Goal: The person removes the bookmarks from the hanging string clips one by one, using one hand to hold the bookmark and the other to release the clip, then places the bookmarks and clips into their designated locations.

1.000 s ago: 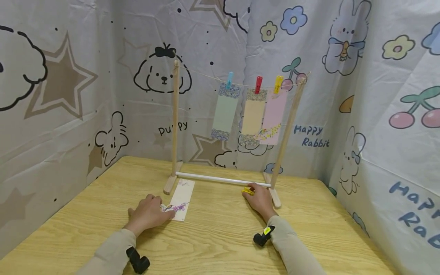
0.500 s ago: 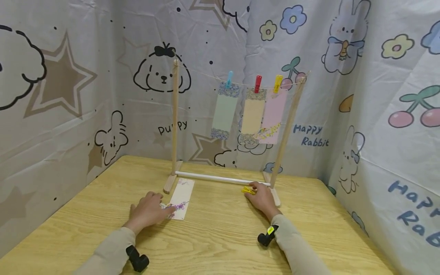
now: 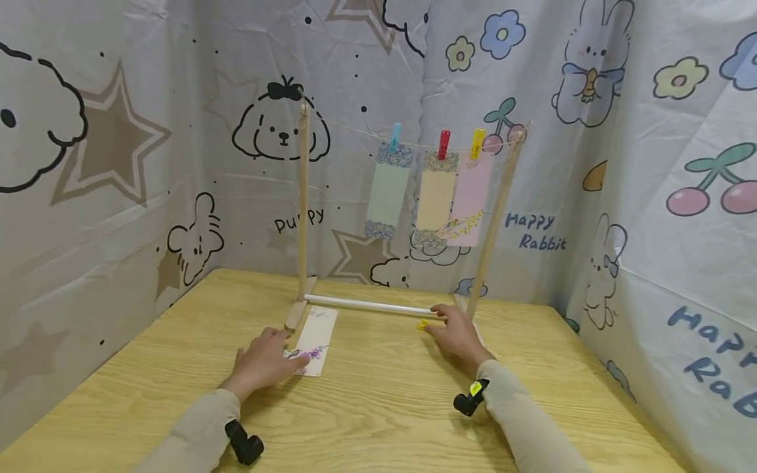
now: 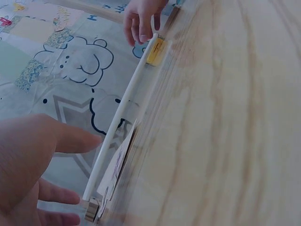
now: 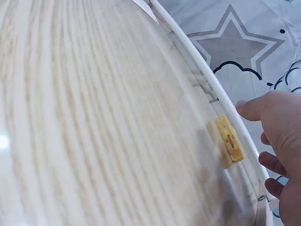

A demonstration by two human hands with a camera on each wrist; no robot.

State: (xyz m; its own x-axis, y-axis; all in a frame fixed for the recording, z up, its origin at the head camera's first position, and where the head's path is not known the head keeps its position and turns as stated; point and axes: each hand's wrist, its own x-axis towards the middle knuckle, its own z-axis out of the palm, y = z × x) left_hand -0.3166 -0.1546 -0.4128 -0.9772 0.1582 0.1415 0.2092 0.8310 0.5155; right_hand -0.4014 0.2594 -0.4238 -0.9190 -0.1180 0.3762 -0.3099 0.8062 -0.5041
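A cream bookmark printed with purple blossoms lies on the table at the left. My left hand hovers over its left edge; in the left wrist view, thumb and fingers are spread with nothing between them. A yellow clothespin lies on the table by the white rod. Beside it is my right hand, whose thumb and fingers stand apart from the clothespin in the right wrist view. In the head view the fingers partly hide it. Green, tan and pink bookmarks hang from a string.
The string spans two wooden posts, joined low down by a white rod. Light blue, red and yellow clothespins grip the hanging bookmarks. A printed curtain surrounds the wooden table.
My right hand has shifted slightly right and away from me, and its fingers now cover more of the clothespin in the head view. My left hand has moved a little farther from me.
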